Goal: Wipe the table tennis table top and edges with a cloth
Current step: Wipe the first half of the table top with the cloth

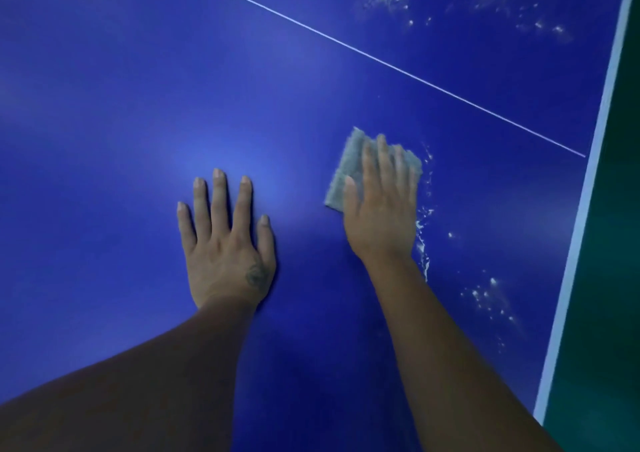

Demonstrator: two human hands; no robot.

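Note:
The blue table tennis table top (138, 88) fills the view. A folded grey cloth (349, 167) lies flat on it, right of centre. My right hand (381, 212) presses down on the cloth with straight fingers and covers most of it. My left hand (225, 247) rests flat on the bare table with spread fingers, apart from the cloth. White wet streaks (424, 240) run along the right side of my right hand.
A thin white centre line (381, 60) crosses the table diagonally. The white edge stripe (585, 209) runs down the right side, with green floor (616, 278) beyond it. Patches of white droplets (491, 299) sit near that edge, and more droplets (391, 1) lie at the top right.

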